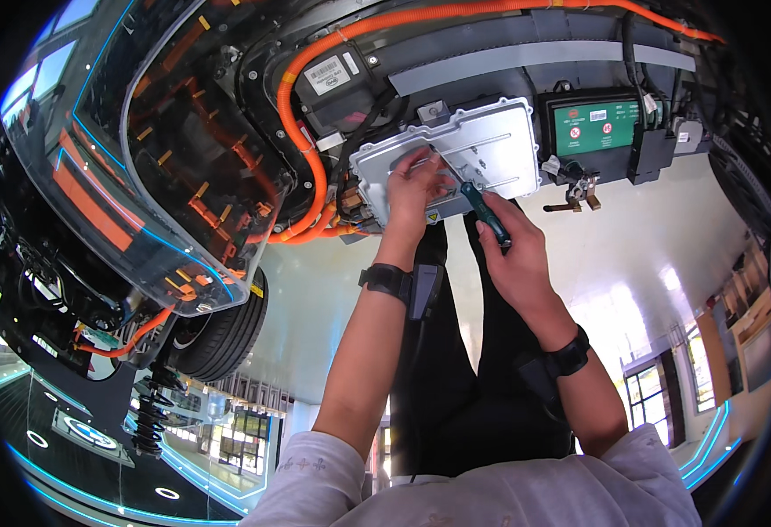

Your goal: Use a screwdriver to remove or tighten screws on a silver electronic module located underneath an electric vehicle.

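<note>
My right hand (517,250) is wrapped round the dark green handle of a screwdriver (484,213). Its thin shaft slants up and left across a silver metal housing cover (513,145). My left hand (416,186) is over the left part of that cover, fingers bent together close to the screwdriver's tip. Whatever those fingers pinch is too small to make out. Several small screws (477,164) lie on the cover to the right of the shaft.
A thick orange cable (293,97) curves round the left of the housing. Farther left stands a clear panel (152,228) over orange-marked parts, with a tyre (227,329) below. A green-labelled battery (594,127) and a metal terminal clamp (583,191) sit to the right.
</note>
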Tool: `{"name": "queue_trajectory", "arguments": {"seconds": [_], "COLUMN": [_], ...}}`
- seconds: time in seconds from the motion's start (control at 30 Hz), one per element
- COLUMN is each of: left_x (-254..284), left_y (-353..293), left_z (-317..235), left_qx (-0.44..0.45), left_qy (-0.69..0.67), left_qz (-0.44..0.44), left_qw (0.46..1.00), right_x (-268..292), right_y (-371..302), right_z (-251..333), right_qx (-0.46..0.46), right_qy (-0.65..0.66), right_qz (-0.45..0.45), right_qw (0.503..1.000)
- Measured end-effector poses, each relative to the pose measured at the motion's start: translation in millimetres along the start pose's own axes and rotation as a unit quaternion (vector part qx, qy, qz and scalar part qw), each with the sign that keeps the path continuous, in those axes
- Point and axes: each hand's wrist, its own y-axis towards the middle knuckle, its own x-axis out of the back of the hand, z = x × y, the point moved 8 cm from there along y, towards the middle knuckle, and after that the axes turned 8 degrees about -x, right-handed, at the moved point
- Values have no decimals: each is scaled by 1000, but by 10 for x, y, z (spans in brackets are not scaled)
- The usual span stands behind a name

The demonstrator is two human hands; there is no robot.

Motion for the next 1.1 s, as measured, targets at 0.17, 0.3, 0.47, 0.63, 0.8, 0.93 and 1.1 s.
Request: {"name": "queue_trajectory", "arguments": {"seconds": [0.17,0.3,0.47,0.63,0.8,0.93,1.1], "left_x": [220,240,238,234,292,310,317], "left_y": [144,192,191,161,195,203,199], "left_z": [-92,-83,-110,-114,-45,-9,-15], "left_qx": [-32,-28,-20,-15,-12,-9,-13], "left_qy": [-18,-44,-26,20,11,-11,-8], "left_qz": [-22,-22,-22,-13,-7,-6,5], "left_qw": [999,998,999,1000,1000,1000,1000], "right_x": [-283,-381,-443,-490,-634,-724,-833], "right_y": [17,35,12,-26,-71,-90,-114], "right_z": [110,131,103,69,-2,-32,-97], "right_qx": [-10,32,18,-7,-33,-23,-54], "right_qy": [31,8,-4,19,18,-7,-3], "right_qz": [20,-3,-14,-8,23,46,71], "right_qw": [999,999,1000,1000,999,999,996]}}
